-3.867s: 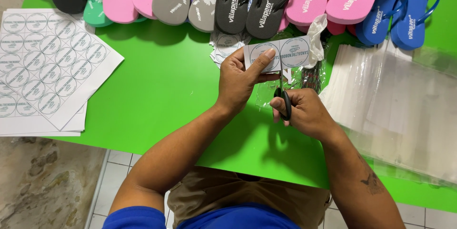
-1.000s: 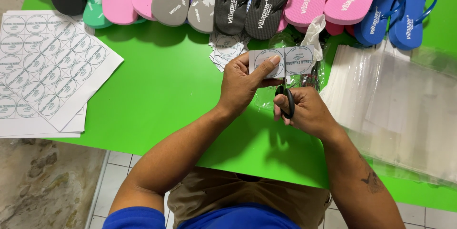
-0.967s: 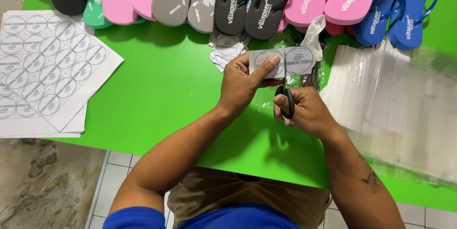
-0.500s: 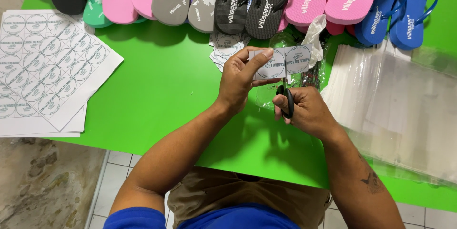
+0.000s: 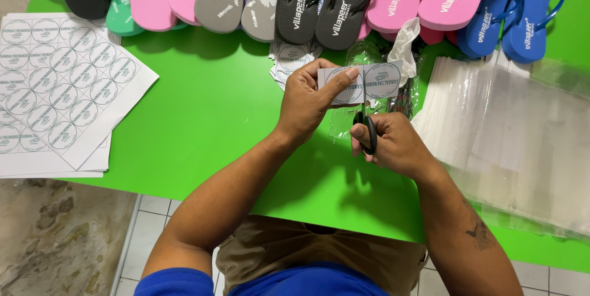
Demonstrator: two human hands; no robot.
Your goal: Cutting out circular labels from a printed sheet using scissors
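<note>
Now the left hand point(image 5: 310, 102) is pinching a paper strip of round labels point(image 5: 362, 82) between thumb and fingers, holding it up above the green table point(image 5: 209, 124), with the thumb tip pressed across the left label; the right hand point(image 5: 393, 145) is closed around the black handles of a pair of scissors point(image 5: 367, 127), fingers through the loops, and the blades run up to the strip at the gap between its two printed circles; whether the blades are parted or together I cannot tell, since they show only as a thin line against the paper; just beyond the strip, on the far side, lies a small heap of cut round labels point(image 5: 292, 59), and beside it a crumpled clear bag point(image 5: 402, 44); along the far edge runs a row of flip-flops point(image 5: 319, 1) in black, teal, pink, grey and blue; off to the left sit white sheets of uncut labels point(image 5: 58, 93), stacked and hanging a little over the near edge; to the right a pile of clear plastic bags point(image 5: 510, 136) spreads across the table.
</note>
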